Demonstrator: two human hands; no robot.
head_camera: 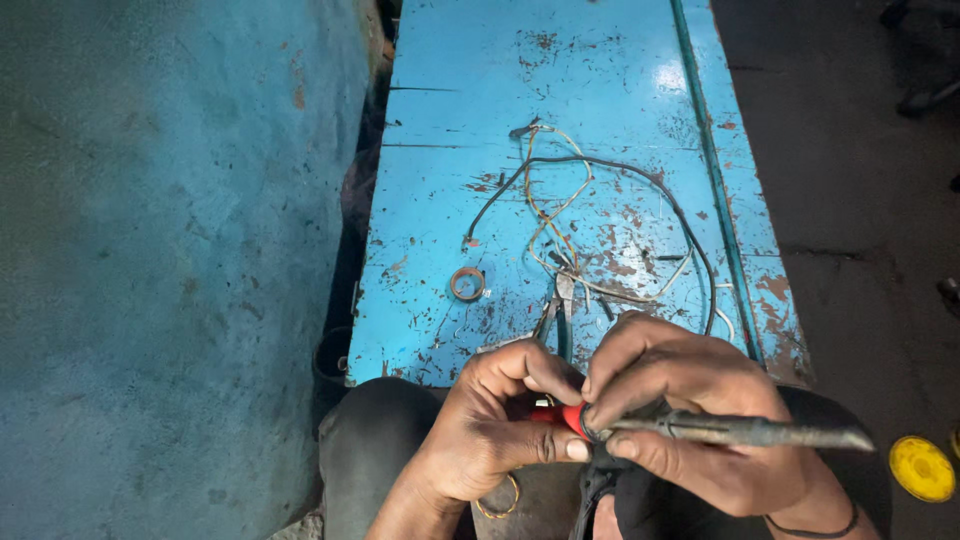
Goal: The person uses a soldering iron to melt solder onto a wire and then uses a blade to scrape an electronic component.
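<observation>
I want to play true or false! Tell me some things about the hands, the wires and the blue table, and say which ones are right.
1. The table is blue with chipped paint. True.
2. The left hand pinches a small red piece. True.
3. The right hand is empty. False: it holds a long dark pointed tool, whose tip points to the right.
4. The wires lie tangled on the table. True.
5. The small ring sits on a finger. False: it lies on the table, left of the wires.
6. The yellow round thing lies on the table. False: it is on the dark floor, at the right.
</observation>
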